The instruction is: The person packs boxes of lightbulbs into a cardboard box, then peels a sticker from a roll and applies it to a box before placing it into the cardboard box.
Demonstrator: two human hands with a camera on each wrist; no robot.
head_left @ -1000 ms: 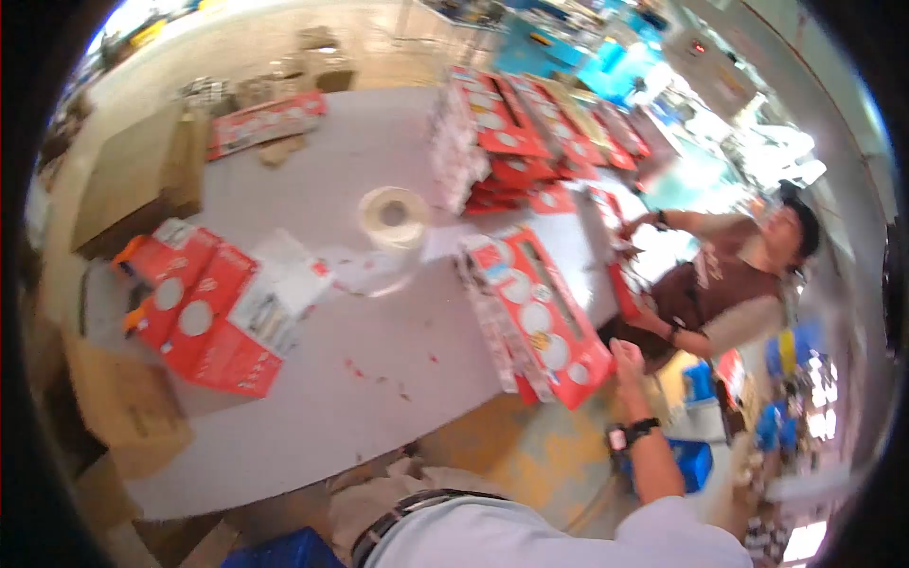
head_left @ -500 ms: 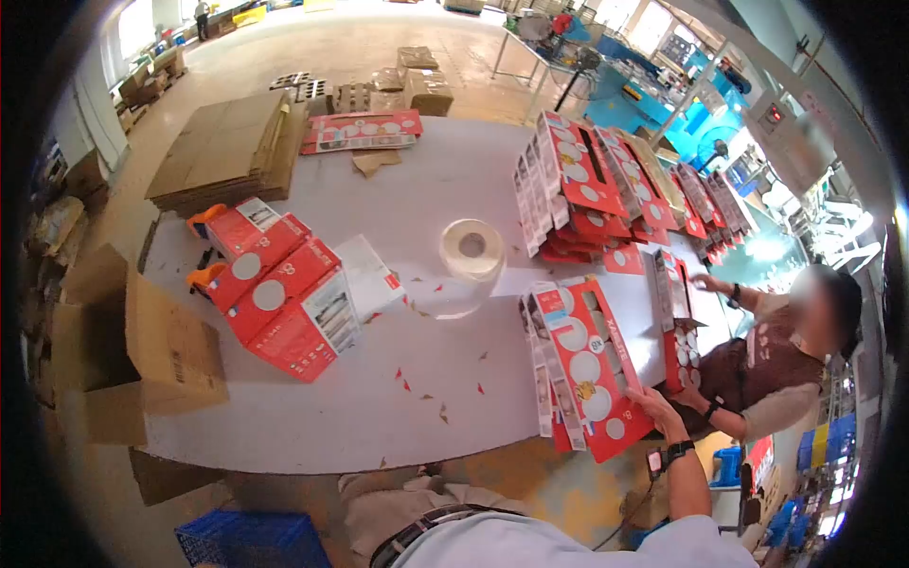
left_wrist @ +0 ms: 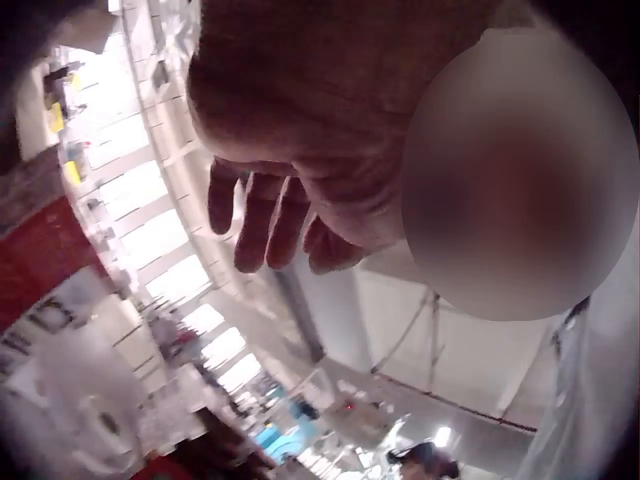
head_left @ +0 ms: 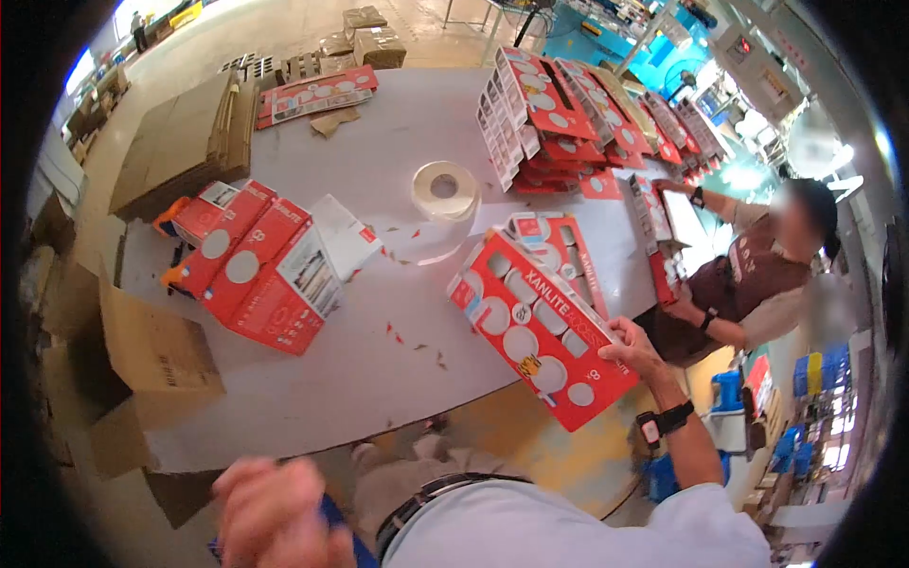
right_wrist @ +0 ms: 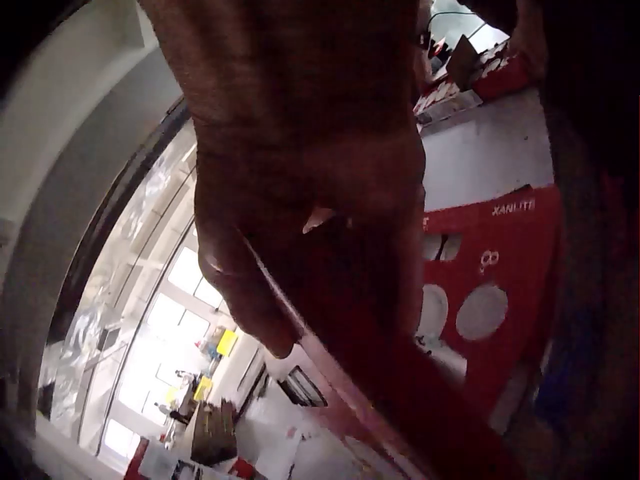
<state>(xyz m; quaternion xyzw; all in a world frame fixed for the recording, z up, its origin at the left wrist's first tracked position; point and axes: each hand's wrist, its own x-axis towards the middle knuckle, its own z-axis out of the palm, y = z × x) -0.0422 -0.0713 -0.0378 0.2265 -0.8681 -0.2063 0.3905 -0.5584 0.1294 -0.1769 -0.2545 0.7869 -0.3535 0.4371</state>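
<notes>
My right hand [head_left: 632, 348] grips one corner of a red printed carton [head_left: 544, 331] with round white shapes and cutouts, the thumb over its printed face. It is tilted over the table's near right edge. A second red carton [head_left: 589, 275] lies partly hidden behind it. In the right wrist view, the carton's edge runs between the thumb and fingers. My left hand [head_left: 279, 516] is raised and blurred at the bottom of the head view, away from the cartons. The left wrist view shows its fingers [left_wrist: 255, 225] loosely bent around nothing.
Clear tape [head_left: 445, 192] lies mid-table. Folded red cartons [head_left: 251, 270] stand at left, beside flat brown cardboard [head_left: 175, 151] and an open brown box [head_left: 161, 350]. Stacked red cartons [head_left: 544, 104] are at the back right. Another person [head_left: 772, 237] handles a carton across the right edge.
My right hand has come to the carton, taken its corner and lifted it, tilting it away from the one behind. My left hand has come into the head view at the bottom.
</notes>
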